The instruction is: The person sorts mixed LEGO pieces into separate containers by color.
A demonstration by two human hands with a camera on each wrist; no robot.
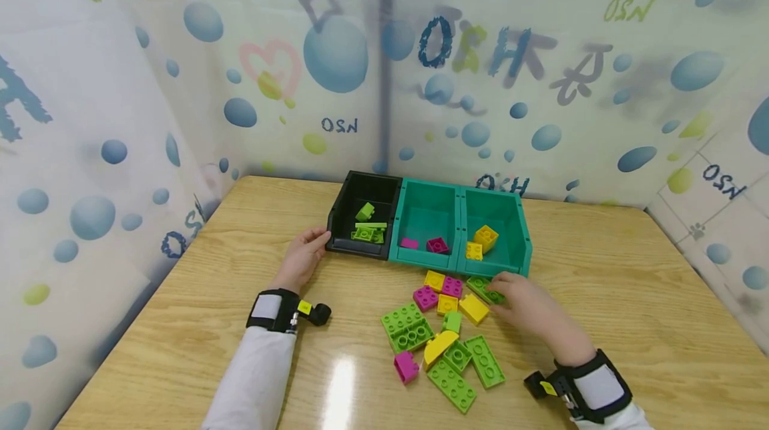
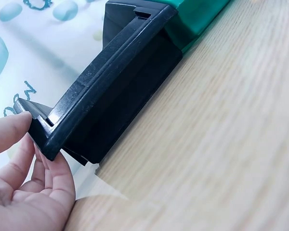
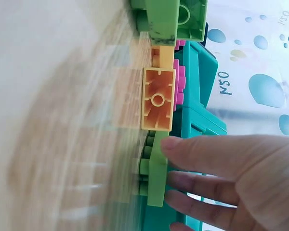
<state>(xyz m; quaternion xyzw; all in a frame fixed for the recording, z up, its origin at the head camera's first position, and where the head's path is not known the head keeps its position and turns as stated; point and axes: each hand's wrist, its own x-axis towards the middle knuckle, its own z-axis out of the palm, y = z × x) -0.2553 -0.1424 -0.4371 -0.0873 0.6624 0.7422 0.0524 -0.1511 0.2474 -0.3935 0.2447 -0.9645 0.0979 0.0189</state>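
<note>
With its thumb on top and fingers underneath, my left hand (image 1: pixel 302 258) pinches the front corner of a black bin (image 2: pixel 106 91) holding several green bricks (image 1: pixel 368 234). My right hand (image 1: pixel 529 306) is over a long green brick (image 3: pixel 157 168) lying studs-down before the right teal bin (image 1: pixel 510 266). Thumb and fingertips meet its upper side, spread apart and not plainly closed round it. Close by lie a yellow brick (image 3: pixel 158 98) and other loose pieces. Magenta bricks (image 1: pixel 437 245) sit in the middle teal bin (image 1: pixel 428 206); yellow bricks (image 1: pixel 485 238) are in the right one.
A loose pile of green, yellow and magenta bricks (image 1: pixel 452 385) spreads over the wooden table (image 1: pixel 348 323) in front of the bins. Behind the row of bins stands a printed curtain (image 1: pixel 270 103), which also runs along both sides.
</note>
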